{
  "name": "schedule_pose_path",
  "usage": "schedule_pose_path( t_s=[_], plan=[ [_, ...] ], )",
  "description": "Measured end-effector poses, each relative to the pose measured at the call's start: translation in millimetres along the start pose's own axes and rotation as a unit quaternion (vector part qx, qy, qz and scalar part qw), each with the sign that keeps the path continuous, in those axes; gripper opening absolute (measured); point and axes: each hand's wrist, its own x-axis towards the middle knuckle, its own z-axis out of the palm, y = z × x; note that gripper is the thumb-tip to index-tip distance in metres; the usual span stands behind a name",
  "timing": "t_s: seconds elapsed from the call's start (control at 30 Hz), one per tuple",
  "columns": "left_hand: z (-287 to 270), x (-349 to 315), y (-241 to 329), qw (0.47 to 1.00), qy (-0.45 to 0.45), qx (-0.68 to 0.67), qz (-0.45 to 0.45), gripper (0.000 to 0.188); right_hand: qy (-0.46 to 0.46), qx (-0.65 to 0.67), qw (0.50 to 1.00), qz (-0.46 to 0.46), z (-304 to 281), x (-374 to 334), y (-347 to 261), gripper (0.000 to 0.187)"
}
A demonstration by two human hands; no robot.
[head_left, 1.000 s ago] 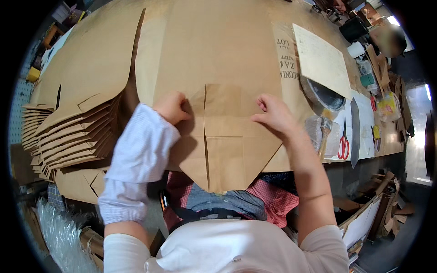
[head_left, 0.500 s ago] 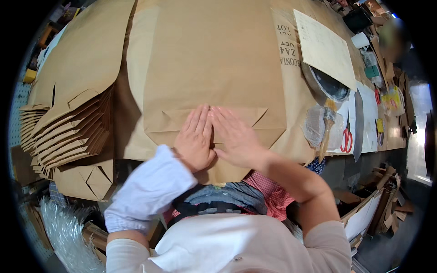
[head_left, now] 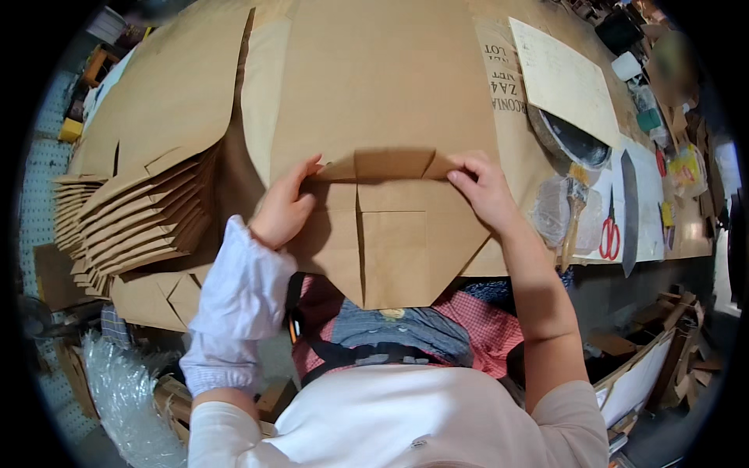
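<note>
A large brown paper bag (head_left: 382,109) was laid lengthwise on the worktable (head_left: 688,246), its body stretched away toward the far edge and its opened end (head_left: 395,261) brought past the middle of the near edge, over the person's lap. That end was spread into a flat, many-sided shape, marked by straight creases and a seam. Across its far side a narrow flap (head_left: 394,164) was raised, tilted up rather than pressed down. The flap's right corner was pinched between the thumb and fingers of the right hand (head_left: 484,191). At the left corner the fingertips of the left hand (head_left: 285,207) were placed, the thumb held apart; whether anything was gripped there could not be told. By the look of it, the opening and creasing of the end could be counted as done, while the flap was not yet flattened and the nearest, pointed part was not folded over. Along the table's left edge a fanned stack of similar bags (head_left: 140,222) was piled, their ends folded; whether these were finished could not be judged. Toward the near right corner a brush (head_left: 576,199), red-handled scissors (head_left: 610,234) and a long blade (head_left: 630,210) were laid untouched.
</note>
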Motion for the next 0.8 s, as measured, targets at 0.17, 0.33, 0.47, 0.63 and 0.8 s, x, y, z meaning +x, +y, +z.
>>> schedule_pose_path(
  t_s=[0.17, 0.33, 0.47, 0.63, 0.8],
  plan=[
    [54.3, 28.5, 46.6, 0.928, 0.239, 0.248, 0.138, 0.048, 0.03, 0.069, 0.997, -0.001, 9.5, 10.4, 10.0, 0.026],
    [59.9, 36.3, 42.7, 0.963, 0.238, 0.122, 0.024, 0.038, 0.133, 0.135, 0.982, -0.01, 14.6, -3.5, -9.0, 0.022],
    [44.0, 29.2, 31.8, 0.985, 0.162, 0.038, 0.044, 0.036, 0.116, 0.037, 0.988, -0.094, 17.1, -21.8, -56.2, 0.023],
    [10.6, 24.6, 21.4, 0.99, -0.006, -0.127, 0.061, 0.028, 0.078, 0.047, 0.99, -0.111, 85.1, 19.0, -97.5, 0.014],
    [2.5, 67.5, 36.2, 0.995, -0.042, 0.003, -0.088, 0.033, 0.097, 0.085, 0.99, -0.058, 109.8, 14.1, -112.4, 0.02]
  ],
)
